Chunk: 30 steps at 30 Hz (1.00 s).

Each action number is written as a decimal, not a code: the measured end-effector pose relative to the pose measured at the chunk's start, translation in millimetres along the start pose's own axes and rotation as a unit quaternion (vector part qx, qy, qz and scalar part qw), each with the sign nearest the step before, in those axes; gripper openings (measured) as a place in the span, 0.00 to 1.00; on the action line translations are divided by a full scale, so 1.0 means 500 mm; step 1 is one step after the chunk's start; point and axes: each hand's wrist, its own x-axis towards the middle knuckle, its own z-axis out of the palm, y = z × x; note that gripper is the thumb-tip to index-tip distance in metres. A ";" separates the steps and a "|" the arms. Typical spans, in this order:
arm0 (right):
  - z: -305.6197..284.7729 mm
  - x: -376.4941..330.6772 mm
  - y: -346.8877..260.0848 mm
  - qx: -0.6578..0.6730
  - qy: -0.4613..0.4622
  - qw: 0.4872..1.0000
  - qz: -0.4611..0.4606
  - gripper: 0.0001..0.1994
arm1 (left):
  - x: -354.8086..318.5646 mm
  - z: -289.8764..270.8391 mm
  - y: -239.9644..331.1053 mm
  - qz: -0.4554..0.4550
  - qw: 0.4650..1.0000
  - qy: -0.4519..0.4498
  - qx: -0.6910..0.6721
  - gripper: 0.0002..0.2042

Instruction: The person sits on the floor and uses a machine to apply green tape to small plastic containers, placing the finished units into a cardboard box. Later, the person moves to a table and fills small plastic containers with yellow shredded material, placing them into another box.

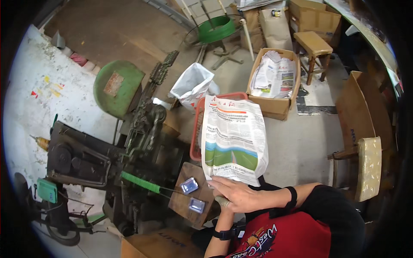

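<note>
While creased newspaper (234, 137) curves | right hand (241, 195) pinches its edge | left hand (223, 206): cannot tell

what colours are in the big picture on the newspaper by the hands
Mostly green, with a blue band on top; the newspaper shows best in the head view.

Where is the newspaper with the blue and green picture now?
In the head view, the newspaper is just right of centre, its lower edge at the right hand, partly hiding the red basket.

There are two blue packs (189, 185), one held newspaper (232, 137) and one red basket (196, 142).
</note>
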 end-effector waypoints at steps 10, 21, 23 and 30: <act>0.118 0.011 0.007 0.499 -0.042 0.852 0.152 0.23 | -0.162 -0.147 -0.001 0.117 0.990 0.080 -0.027 0.24; 0.108 0.004 0.046 0.824 -0.129 0.494 0.247 0.22 | -0.156 -0.119 0.083 0.047 0.988 0.123 -0.078 0.15; 0.078 -0.009 0.057 0.743 -0.207 0.579 0.264 0.21 | -0.156 -0.123 0.094 0.076 0.987 0.141 -0.027 0.15; -0.127 0.143 -0.033 -0.184 -0.096 0.952 -0.225 0.29 | -0.216 -0.158 0.215 0.086 0.985 0.091 0.118 0.24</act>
